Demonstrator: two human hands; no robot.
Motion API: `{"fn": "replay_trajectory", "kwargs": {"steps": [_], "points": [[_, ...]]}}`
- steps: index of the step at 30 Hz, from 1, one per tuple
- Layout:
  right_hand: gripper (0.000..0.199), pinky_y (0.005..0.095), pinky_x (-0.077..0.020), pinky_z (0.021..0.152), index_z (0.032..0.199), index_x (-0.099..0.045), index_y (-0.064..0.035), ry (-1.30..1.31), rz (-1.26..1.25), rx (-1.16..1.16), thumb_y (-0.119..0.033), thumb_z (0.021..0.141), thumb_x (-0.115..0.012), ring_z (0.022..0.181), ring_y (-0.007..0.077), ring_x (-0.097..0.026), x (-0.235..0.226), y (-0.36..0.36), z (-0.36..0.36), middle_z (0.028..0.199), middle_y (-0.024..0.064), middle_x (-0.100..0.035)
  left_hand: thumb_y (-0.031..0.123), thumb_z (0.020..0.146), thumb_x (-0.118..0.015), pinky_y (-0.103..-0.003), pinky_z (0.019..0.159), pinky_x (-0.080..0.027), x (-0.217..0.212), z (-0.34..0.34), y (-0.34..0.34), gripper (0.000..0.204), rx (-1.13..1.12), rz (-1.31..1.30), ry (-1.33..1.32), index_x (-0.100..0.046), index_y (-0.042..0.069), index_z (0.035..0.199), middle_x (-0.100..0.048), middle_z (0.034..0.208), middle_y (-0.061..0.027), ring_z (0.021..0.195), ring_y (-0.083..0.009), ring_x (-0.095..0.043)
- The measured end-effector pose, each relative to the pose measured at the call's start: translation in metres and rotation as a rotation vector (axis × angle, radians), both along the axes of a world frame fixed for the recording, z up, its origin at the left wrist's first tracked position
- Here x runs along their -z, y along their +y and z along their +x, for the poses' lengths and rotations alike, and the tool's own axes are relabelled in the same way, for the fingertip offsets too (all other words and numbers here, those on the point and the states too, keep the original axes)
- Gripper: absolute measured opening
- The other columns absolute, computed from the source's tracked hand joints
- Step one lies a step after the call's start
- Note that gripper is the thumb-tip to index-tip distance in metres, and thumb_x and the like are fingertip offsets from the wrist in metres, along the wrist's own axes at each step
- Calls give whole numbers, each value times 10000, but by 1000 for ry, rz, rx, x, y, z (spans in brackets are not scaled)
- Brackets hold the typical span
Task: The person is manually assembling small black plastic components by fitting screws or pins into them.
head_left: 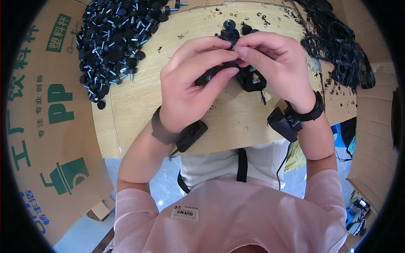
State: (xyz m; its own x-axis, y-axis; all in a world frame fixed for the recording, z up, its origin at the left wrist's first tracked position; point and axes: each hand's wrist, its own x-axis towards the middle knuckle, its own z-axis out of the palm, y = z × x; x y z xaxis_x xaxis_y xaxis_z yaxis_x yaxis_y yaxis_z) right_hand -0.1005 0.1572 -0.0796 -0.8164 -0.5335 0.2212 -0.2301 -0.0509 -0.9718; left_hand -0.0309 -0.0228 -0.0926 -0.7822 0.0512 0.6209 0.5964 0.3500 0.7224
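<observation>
My left hand (190, 78) and my right hand (276, 63) meet at the far middle of the table, thumbs and fingertips pinched close together. Between them sits a small black part (230, 64), mostly hidden by the fingers, so its exact shape does not show. Just beyond the fingertips stands a black round-headed piece (229, 25), with another black knob (246, 28) to its right. Below the right fingers lies a black plastic piece (252, 82) with bits of metal in it. Both wrists carry a strapped black device.
A big heap of black round-headed knobs with metal threaded studs (116, 42) covers the table's far left. Tangled black rubbery strips (337, 55) hang over the far right. Small black scraps (263, 19) are strewn on the wooden table (139, 114). Cardboard walls (67, 139) rise on both sides.
</observation>
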Motion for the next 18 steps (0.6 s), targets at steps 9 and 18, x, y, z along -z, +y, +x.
{"fn": "replay_trajectory", "kwargs": {"steps": [9, 18], "points": [[167, 214, -477, 675, 959, -644, 0, -348, 40, -223, -158, 928, -600, 728, 67, -569, -5, 9, -13, 837, 7, -631, -141, 721, -683, -292, 757, -548, 1, -4, -6, 227, 79, -125, 93, -680, -24, 916, -639, 1060, -142, 912, -225, -652], [51, 248, -448, 612, 905, -638, -21, 285, -13, 122, -58, 872, -629, 678, 128, -547, 1, -6, 6, 798, 23, -609, -180, 787, -635, -292, 854, -558, 5, 0, 6, 303, 25, 417, -147, -576, -94, 1072, -552, 1134, -147, 989, -210, -640]]}}
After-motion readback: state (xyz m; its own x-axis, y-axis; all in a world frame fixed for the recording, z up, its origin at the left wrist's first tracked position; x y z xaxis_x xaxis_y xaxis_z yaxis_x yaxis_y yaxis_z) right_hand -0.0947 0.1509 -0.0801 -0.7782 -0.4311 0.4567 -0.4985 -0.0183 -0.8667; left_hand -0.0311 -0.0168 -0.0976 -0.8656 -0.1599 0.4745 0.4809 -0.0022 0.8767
